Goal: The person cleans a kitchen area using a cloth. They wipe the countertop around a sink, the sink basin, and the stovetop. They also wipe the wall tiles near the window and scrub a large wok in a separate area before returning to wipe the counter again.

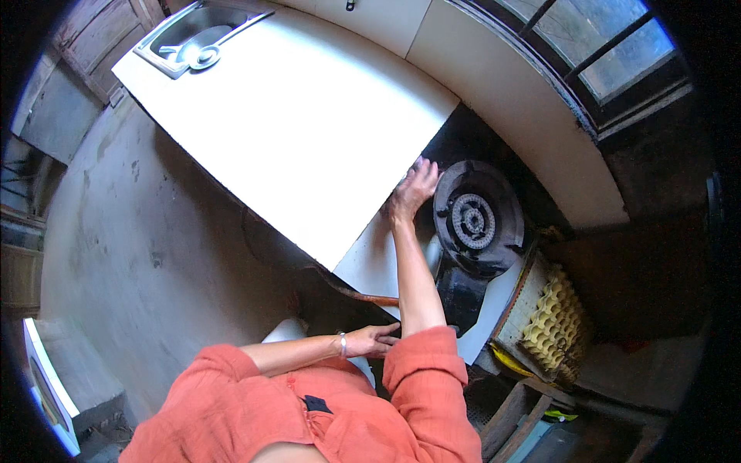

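My right hand [414,188] reaches into the gap between the right end of the white countertop [278,127] and a black gas burner [474,220]. Its fingers are by the countertop's edge, and whether they grip something there is hidden. My left hand [370,341], with a light bracelet at the wrist, is low in front of my body. Its fingers are apart and hold nothing that I can see; the tips lie close to my right sleeve. An orange-brown hose [370,298] runs along the front edge just above it.
A steel sink [173,35] with a ladle [205,56] is at the counter's far left. Yellow egg trays [553,324] stand right of the burner. A barred window [596,52] is at the upper right. Concrete floor [127,231] stretches to the left.
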### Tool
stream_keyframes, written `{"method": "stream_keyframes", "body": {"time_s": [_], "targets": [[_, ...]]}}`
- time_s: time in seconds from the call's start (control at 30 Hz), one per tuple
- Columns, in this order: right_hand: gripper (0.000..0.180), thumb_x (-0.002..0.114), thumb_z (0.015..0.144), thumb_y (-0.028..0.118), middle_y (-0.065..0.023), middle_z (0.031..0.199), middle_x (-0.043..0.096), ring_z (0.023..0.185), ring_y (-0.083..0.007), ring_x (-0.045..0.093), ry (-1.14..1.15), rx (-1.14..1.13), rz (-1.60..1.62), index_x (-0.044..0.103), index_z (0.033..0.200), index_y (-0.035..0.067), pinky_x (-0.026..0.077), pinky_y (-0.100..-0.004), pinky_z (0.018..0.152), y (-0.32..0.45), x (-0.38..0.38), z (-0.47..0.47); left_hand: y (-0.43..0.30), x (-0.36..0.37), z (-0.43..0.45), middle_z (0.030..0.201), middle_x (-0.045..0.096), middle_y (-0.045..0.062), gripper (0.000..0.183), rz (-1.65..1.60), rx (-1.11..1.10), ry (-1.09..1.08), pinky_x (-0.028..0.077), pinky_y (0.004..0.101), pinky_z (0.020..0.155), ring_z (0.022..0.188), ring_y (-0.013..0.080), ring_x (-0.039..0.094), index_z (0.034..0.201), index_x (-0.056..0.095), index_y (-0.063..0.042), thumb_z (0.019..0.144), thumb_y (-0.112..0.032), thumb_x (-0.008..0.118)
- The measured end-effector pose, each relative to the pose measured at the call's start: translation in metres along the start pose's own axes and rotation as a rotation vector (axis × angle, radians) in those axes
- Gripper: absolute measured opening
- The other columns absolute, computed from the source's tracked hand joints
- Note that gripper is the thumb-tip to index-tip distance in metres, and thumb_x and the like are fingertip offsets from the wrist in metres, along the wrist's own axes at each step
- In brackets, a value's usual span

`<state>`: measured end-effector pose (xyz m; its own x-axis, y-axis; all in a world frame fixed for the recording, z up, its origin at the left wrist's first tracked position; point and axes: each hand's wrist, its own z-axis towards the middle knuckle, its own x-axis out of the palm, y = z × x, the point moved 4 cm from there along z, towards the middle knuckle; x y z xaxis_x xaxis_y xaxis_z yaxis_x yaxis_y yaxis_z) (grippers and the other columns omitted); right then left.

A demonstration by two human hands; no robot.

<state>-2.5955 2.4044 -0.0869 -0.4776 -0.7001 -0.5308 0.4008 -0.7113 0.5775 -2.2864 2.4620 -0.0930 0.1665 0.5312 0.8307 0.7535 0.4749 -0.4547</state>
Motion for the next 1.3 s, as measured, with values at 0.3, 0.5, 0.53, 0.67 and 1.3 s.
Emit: {"method": "stream_keyframes", "body": {"time_s": [0.3,0.5,0.53,0.67,1.3], "targets": [[0.068,0.034,0.089,0.040,-0.0308,0.141,0.031,0.137,-0.0380,0.023,1.110,-0.350,-0.843,0.039,0.131,-0.013,0.004,-0.0507,0.113,0.021,-0.001,-0.007,0.019,-0.038,-0.040,0.141,0.041,0.012,0.071,0.102,-0.074,-0.148,0.041,0.0299,0.098,0.125,0.0195,0.045,0.147,0.023,-0.011,0.081,0.006,0.044],[0.073,0.046,0.083,0.034,-0.0320,0.142,0.028,0.133,-0.0448,0.026,0.957,-0.365,-0.638,0.032,0.130,-0.019,0.012,-0.0529,0.112,0.030,-0.033,-0.073,-0.006,-0.028,-0.052,0.139,0.043,0.013,0.070,0.161,-0.096,-0.164,0.040,0.0310,0.102,0.126,0.0208,0.045,0.145,0.027,-0.009,0.079,0.011,0.041],[0.069,0.047,0.082,0.030,-0.0314,0.142,0.029,0.132,-0.0441,0.028,0.907,-0.413,-0.641,0.034,0.131,-0.017,0.016,-0.0535,0.111,0.027,-0.040,-0.096,-0.009,-0.029,-0.054,0.138,0.044,0.013,0.070,0.149,-0.096,-0.174,0.041,0.0313,0.101,0.125,0.0206,0.045,0.145,0.028,-0.008,0.079,0.012,0.041],[0.040,0.051,0.075,0.004,-0.0261,0.115,0.053,0.105,-0.0394,0.050,0.507,-0.444,-0.298,0.055,0.114,-0.003,0.039,-0.0481,0.094,0.050,-0.086,-0.136,-0.016,-0.038,-0.069,0.137,0.045,0.012,0.069,0.186,-0.117,-0.220,0.042,0.0301,0.099,0.124,0.0200,0.046,0.144,0.029,-0.007,0.078,0.012,0.041],[0.048,0.051,0.083,0.017,-0.0224,0.136,0.038,0.126,-0.0372,0.034,0.543,-0.130,-0.418,0.046,0.125,-0.007,0.028,-0.0448,0.107,-0.006,0.035,0.002,-0.007,-0.074,-0.109,0.136,0.047,0.012,0.063,0.126,-0.092,-0.428,0.043,0.0271,0.095,0.122,0.0198,0.049,0.142,0.033,-0.007,0.082,0.008,0.044]]}}
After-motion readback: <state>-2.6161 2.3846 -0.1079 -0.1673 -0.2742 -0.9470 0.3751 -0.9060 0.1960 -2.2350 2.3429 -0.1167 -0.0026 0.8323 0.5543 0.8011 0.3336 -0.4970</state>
